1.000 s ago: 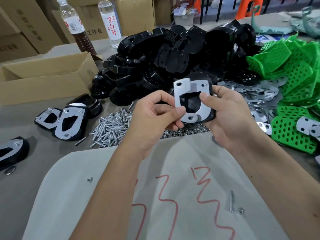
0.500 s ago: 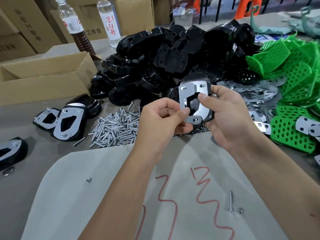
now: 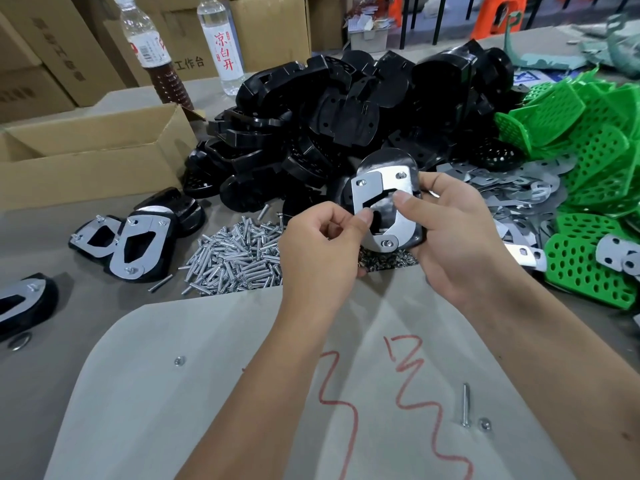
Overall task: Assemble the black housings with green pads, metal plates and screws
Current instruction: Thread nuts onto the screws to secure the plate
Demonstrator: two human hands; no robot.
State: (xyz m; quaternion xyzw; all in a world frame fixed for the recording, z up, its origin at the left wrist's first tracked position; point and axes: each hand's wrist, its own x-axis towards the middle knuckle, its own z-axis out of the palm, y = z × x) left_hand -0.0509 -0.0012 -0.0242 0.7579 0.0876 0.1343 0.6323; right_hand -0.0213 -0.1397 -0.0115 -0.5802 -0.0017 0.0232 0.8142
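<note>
My right hand [image 3: 450, 237] grips a black housing [image 3: 384, 164] from the right, thumb on the metal plate [image 3: 398, 188] that lies on its face. My left hand [image 3: 322, 247] pinches the plate's left edge with thumb and forefinger. Behind them rises a heap of black housings [image 3: 346, 109]. Green perforated pads [image 3: 588, 150] are piled at the right, with loose metal plates [image 3: 502, 192] beside them. A pile of screws [image 3: 235, 258] lies left of my left hand. Finished housings with plates [image 3: 138, 244] sit at the left.
An open cardboard box [image 3: 86, 161] stands at the left, two bottles [image 3: 221, 39] behind it. A grey board [image 3: 173, 393] with red marks lies under my forearms, bearing a loose screw [image 3: 465, 403] and nuts. Another finished unit [image 3: 24, 303] sits at the far left edge.
The housing has tilted and shifted slightly right. My left thumb and forefinger slid from the plate's lower end up to its left edge.
</note>
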